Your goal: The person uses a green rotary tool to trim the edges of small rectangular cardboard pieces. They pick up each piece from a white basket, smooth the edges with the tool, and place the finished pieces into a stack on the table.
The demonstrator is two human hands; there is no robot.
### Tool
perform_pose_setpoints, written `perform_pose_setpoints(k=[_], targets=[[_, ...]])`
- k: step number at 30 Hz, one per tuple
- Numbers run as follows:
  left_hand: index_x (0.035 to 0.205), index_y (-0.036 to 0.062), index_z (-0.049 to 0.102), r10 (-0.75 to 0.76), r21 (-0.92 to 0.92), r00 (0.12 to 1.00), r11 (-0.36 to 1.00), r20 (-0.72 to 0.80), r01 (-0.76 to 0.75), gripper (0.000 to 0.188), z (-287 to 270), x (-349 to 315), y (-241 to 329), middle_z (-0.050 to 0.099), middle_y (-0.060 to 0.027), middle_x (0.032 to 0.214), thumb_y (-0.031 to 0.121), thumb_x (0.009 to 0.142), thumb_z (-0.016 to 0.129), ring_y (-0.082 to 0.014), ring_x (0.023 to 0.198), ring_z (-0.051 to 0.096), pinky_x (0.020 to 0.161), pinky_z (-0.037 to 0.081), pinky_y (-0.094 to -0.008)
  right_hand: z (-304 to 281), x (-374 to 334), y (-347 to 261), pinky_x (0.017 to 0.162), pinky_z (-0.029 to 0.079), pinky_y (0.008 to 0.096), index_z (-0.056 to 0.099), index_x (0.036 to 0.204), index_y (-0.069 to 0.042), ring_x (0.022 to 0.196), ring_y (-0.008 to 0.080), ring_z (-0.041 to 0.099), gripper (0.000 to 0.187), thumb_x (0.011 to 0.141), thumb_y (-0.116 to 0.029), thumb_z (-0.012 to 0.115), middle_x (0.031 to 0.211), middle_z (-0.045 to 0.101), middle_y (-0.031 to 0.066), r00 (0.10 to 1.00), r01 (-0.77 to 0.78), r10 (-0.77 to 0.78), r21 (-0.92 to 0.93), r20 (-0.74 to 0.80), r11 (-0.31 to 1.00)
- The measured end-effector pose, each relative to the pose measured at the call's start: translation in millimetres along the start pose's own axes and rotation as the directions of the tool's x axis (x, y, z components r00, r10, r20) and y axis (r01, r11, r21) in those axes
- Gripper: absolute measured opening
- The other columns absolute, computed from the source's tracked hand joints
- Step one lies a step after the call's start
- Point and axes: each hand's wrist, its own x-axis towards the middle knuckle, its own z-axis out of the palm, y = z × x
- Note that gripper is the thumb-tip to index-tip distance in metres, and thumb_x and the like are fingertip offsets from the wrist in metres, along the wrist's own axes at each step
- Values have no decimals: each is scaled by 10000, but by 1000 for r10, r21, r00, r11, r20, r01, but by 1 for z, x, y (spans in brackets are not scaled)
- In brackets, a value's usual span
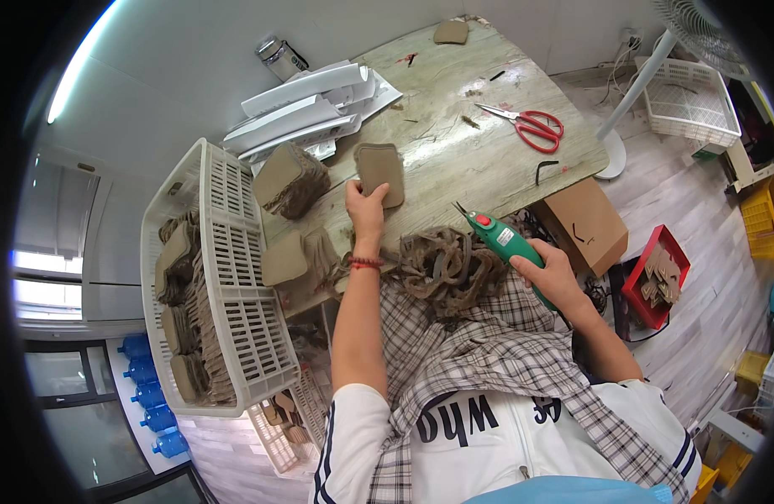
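Note:
At the lower end of a tan, rounded flat pad (377,168) lying on the table, my left hand (368,210) grips it, thumb on its face. My right hand (555,277) is wrapped round a green electric hand tool (511,244) with a red button and a thin forked tip. That tip points toward the pad but stays apart from it. Between my forearms, a tangle of brown trimmed strips (450,265) lies at the table's near edge and over my plaid apron. A thick stack of similar pads (288,178) stands left of my left hand; more pads (290,259) lean nearer me.
A white slatted basket (248,294) full of pads is at the left. On the table (442,76) lie red-handled scissors (530,126) and rolled papers (307,109). A cardboard box (582,223), a red tray (635,290) and a standing fan (647,84) are at the right.

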Motion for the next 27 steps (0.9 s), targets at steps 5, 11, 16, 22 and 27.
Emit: perform_pose_setpoints(k=[5,11,16,22,27], targets=[[1170,5,493,-128,-783,987,622,-95,6,338,8,-64,31,580,-102,1147,-49,867,634,-220,1048,572,905,495,-370,18,6,-7,577,463,255,626,1100,-4,656,86,571,369,869,-282,702,779,629,42,998,63,-63,-41,-6,997],[1268,47,510,-105,-910,992,415,-71,-21,457,16,-96,51,598,-59,1208,-88,849,632,-209,1095,583,957,492,-360,35,-5,-37,609,475,261,619,1114,0,683,85,571,383,869,-277,715,783,629,41,996,87,-88,-16,-31,996],[1256,53,511,-91,-914,991,402,-101,-56,458,25,-106,57,603,-55,1201,-97,841,634,-205,1087,588,963,490,-365,40,-14,-40,603,474,258,620,1104,0,672,83,567,366,872,-267,715,774,625,40,991,124,-126,-49,-40,991],[1231,50,507,-43,-905,995,421,-86,-60,430,33,-120,67,603,-71,1187,-103,846,622,-210,1067,600,940,510,-359,41,-16,-44,594,472,259,619,1101,2,658,81,562,369,868,-266,719,766,623,45,985,163,-165,-44,-56,986],[1237,47,498,-50,-899,997,437,-53,-26,431,41,-128,66,604,-81,1181,-109,851,610,-213,1064,604,930,518,-358,41,-14,-48,581,468,254,619,1101,8,643,80,561,372,865,-261,721,766,629,43,984,160,-162,-28,-80,987]])
